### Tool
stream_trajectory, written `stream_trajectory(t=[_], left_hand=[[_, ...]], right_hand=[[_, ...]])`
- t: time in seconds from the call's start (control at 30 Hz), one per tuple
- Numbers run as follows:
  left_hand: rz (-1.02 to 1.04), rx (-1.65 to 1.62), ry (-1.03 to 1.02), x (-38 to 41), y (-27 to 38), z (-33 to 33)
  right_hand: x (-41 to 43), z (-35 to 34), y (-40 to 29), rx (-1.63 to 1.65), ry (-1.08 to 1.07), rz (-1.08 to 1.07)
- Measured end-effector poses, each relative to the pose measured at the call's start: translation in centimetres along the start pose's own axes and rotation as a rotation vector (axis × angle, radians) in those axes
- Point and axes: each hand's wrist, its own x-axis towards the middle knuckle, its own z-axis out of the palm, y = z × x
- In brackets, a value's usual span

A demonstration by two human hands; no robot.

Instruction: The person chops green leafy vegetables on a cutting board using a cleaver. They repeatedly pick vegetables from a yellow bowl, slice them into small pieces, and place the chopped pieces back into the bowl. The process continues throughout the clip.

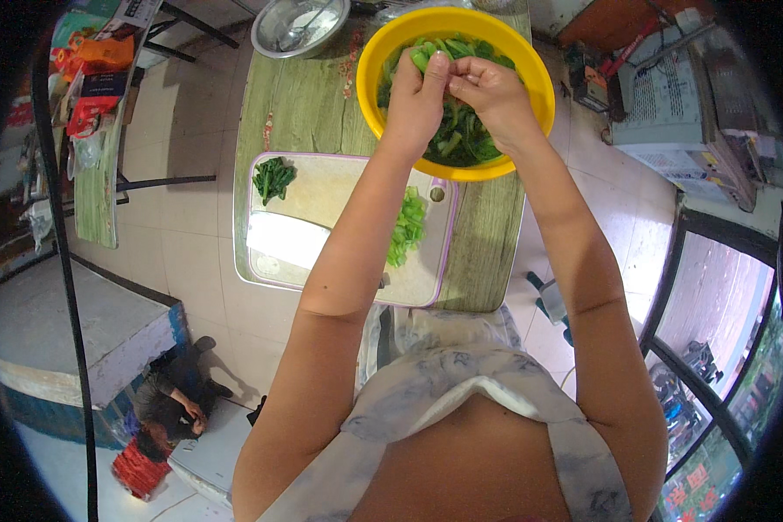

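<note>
A yellow plastic basin [543, 98] with leafy greens [460, 130] in water stands at the table's far right. Over it, my left hand [419, 91] grips a bunch of green stalks [424, 53]. My right hand [486, 88] is close beside it, thumb and fingertips pinched together at the stalks; whether it holds a piece I cannot tell. Nearer me lies a cutting board [326, 176] with a purple rim. On it are dark green leaves [274, 181] at the left, chopped light green stalks [407, 228] at the right, and a broad cleaver blade [286, 239], partly hidden by my left forearm.
A metal bowl [300, 26] with a utensil stands left of the basin on the wood-patterned table [300, 98]. Another table [96, 196] with packages is at the far left. A person [176, 398] sits at the lower left. An appliance [659, 98] stands at the right.
</note>
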Motion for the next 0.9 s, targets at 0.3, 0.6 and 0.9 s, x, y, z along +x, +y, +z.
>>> stream_trajectory(t=[0.3,0.6,0.9], left_hand=[[0.051,0.112,0.015,0.5,0.5,-1.3],[0.15,-0.069,0.003,1.9,1.2,-2.1],[0.039,0.078,0.008,0.9,0.2,-2.1]], right_hand=[[0.4,-4.7,-0.1,-0.558,-0.077,0.04],[-1.5,-8.6,4.4,-1.565,-0.393,0.223],[-0.8,-7.4,1.3,-0.888,-0.307,0.388]])
